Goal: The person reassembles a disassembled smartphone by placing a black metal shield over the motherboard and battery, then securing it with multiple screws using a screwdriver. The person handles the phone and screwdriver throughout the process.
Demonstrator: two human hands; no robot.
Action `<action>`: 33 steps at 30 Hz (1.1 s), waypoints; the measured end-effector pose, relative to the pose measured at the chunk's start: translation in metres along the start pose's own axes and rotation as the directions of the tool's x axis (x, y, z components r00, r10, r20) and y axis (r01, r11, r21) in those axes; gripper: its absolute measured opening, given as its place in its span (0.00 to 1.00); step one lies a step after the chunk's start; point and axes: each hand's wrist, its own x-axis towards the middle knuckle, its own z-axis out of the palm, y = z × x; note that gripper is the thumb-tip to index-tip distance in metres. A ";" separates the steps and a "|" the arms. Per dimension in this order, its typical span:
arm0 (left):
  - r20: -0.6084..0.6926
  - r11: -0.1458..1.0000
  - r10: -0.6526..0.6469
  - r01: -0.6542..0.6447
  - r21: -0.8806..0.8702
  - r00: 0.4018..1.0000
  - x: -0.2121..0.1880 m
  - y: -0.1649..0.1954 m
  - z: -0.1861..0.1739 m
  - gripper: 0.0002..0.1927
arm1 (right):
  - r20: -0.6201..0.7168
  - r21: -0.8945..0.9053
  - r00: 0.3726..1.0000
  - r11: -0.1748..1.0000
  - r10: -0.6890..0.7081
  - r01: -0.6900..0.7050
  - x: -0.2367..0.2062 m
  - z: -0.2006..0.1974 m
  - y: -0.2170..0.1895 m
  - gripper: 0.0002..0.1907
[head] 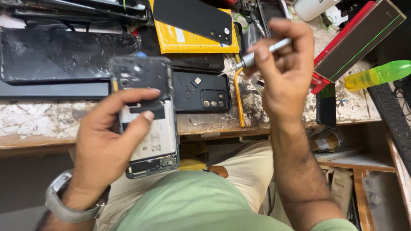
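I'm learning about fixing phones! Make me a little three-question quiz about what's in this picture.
1. True or false: the opened phone in the left hand has its back cover off.
2. Which tool does the right hand hold? A) hammer B) silver screwdriver C) scissors
3. Fill in: the black phone case lies on the ____.

Key:
1. True; its insides show.
2. B.
3. Workbench.
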 end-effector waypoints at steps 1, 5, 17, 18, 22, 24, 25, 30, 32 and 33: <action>-0.026 0.999 0.001 -0.002 -0.045 1.000 0.000 -0.001 -0.001 0.15 | -0.010 -0.084 1.000 0.996 -0.009 0.008 -0.009 -0.005 0.005 0.13; -0.056 0.996 0.023 -0.028 -0.082 0.998 0.000 -0.004 0.001 0.15 | -0.001 -0.205 1.000 0.978 0.022 -0.022 -0.048 -0.005 0.012 0.15; -0.114 0.999 0.029 -0.024 0.037 0.993 0.001 0.001 0.017 0.10 | 0.075 -0.508 0.995 0.861 0.065 -0.018 -0.061 0.003 0.012 0.18; -0.111 1.000 0.015 -0.013 0.026 0.994 0.002 0.000 0.017 0.10 | 0.075 -0.469 0.996 0.883 0.055 -0.013 -0.062 0.002 0.012 0.17; -0.083 0.992 0.067 -0.057 0.111 0.994 0.005 -0.004 0.016 0.08 | 0.052 -0.386 0.998 0.922 0.041 -0.018 -0.065 0.001 0.011 0.18; -0.058 0.992 0.089 -0.083 0.100 0.994 0.008 -0.006 0.016 0.08 | 0.036 -0.344 0.999 0.939 0.021 -0.007 -0.066 0.005 0.008 0.19; -0.052 0.991 0.100 -0.095 0.098 0.994 0.009 -0.007 0.015 0.08 | 0.040 -0.289 0.999 0.957 -0.001 0.013 -0.066 0.009 0.006 0.18; -0.031 0.996 0.059 -0.057 0.062 0.998 0.011 -0.007 0.015 0.09 | 0.092 -0.224 0.991 0.968 -0.097 0.115 -0.075 0.037 -0.009 0.22; -0.016 0.997 0.057 -0.056 0.056 0.998 0.011 -0.005 0.015 0.10 | 0.129 -0.201 0.981 0.964 -0.148 0.172 -0.073 0.046 -0.012 0.24; -0.005 0.995 0.069 -0.069 0.068 0.998 0.012 -0.004 0.014 0.10 | 0.145 -0.194 0.975 0.961 -0.169 0.196 -0.072 0.049 -0.012 0.24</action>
